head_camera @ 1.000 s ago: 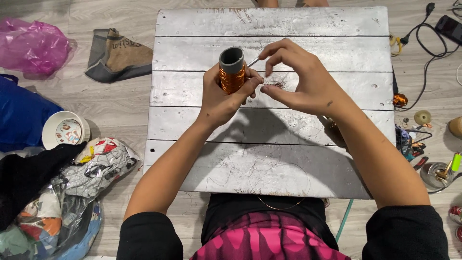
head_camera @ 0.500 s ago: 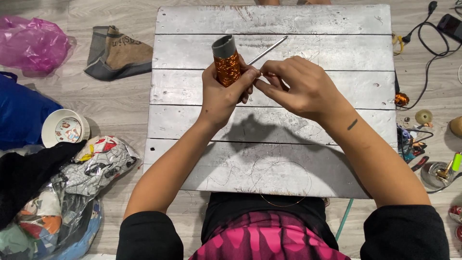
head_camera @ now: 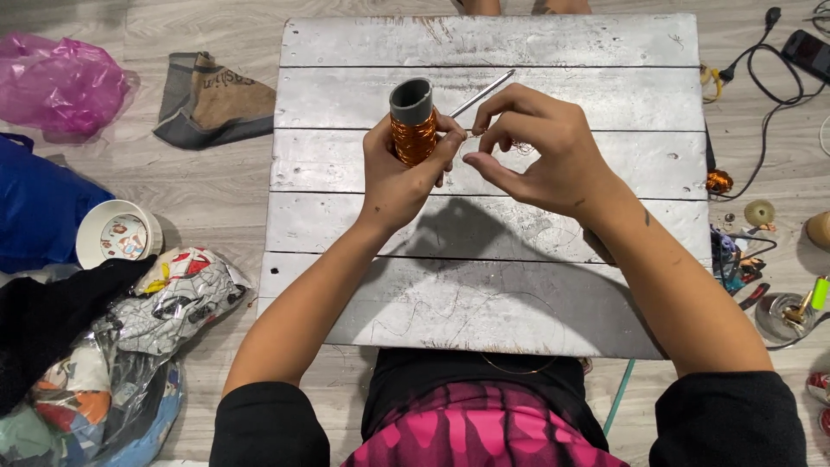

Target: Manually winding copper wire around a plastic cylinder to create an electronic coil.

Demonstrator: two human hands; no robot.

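The left hand (head_camera: 402,173) has its grip closed round a grey plastic tube wound with copper-coloured wire (head_camera: 413,125), held upright above the grey-painted wooden plank surface (head_camera: 484,285). The right hand (head_camera: 540,151) pinches a fine wire strand just beside it. A thin metal rod (head_camera: 482,92) lies behind; a white bowl (head_camera: 117,233) sits on the floor
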